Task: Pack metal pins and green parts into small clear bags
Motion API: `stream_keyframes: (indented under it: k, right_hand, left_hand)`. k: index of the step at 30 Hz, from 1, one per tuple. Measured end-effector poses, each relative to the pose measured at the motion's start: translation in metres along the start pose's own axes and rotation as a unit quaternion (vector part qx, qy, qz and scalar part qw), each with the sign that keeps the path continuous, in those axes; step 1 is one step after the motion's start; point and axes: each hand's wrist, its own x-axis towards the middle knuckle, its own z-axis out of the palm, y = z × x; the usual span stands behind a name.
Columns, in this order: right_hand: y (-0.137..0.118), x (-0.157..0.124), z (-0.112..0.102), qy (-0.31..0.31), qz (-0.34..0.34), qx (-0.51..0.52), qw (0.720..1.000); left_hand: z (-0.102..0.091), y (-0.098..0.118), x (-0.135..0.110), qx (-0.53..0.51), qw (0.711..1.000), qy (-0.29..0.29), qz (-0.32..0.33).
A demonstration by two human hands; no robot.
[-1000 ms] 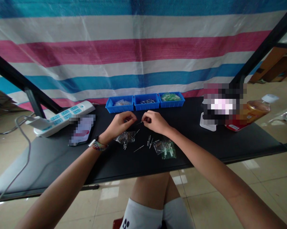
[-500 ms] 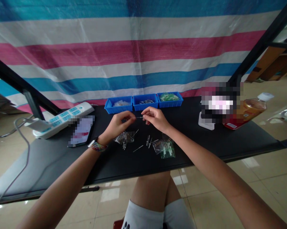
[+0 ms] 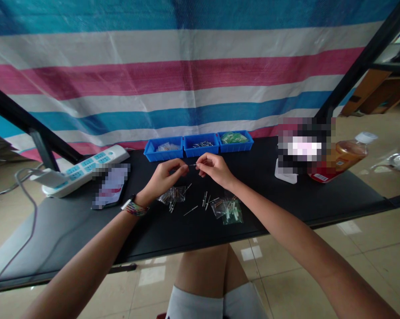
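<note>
My left hand and my right hand meet above the black table, both pinched on a thin metal pin held between their fingertips. Under the hands lie a clear bag of small parts, several loose pins and a second clear bag with pale green parts. A beaded bracelet sits on my left wrist.
Three blue bins stand in a row at the table's back edge. A white power strip and a phone lie at the left. A white stand and an amber bottle are at the right. A striped tarp hangs behind.
Both hands have lifted a little from the table and drawn together, so the pin is now held between both sets of fingertips. The view has shifted slightly.
</note>
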Motion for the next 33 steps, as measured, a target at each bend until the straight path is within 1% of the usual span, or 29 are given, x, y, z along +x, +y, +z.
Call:
stream_keyframes:
  k: [3, 7, 13, 18, 27, 33]
  right_hand:
    - [0.001, 0.001, -0.001, -0.005, -0.008, -0.003, 1.0]
    - [0.0, 0.0, 0.001, -0.018, -0.021, -0.005, 1.0]
    - [-0.006, -0.001, 0.004, -0.005, -0.023, 0.019, 1.0]
    - [-0.008, 0.0, 0.002, 0.006, -0.032, 0.012, 0.999]
    - [-0.001, 0.005, 0.004, -0.006, -0.055, -0.006, 0.998]
    - [0.001, 0.006, 0.005, 0.013, -0.042, -0.031, 0.999]
  left_hand:
    - [0.001, 0.003, -0.001, -0.012, 1.0, 0.016, 0.002]
    - [-0.001, 0.004, -0.001, -0.014, 1.0, 0.024, 0.008]
    - [0.0, -0.001, -0.001, 0.001, 0.999, 0.036, 0.017]
    - [0.001, -0.005, -0.001, 0.002, 0.999, 0.033, 0.012]
    - [0.0, -0.009, -0.001, -0.027, 0.999, 0.026, 0.001]
    - [-0.002, -0.009, -0.001, -0.03, 0.999, 0.033, 0.027]
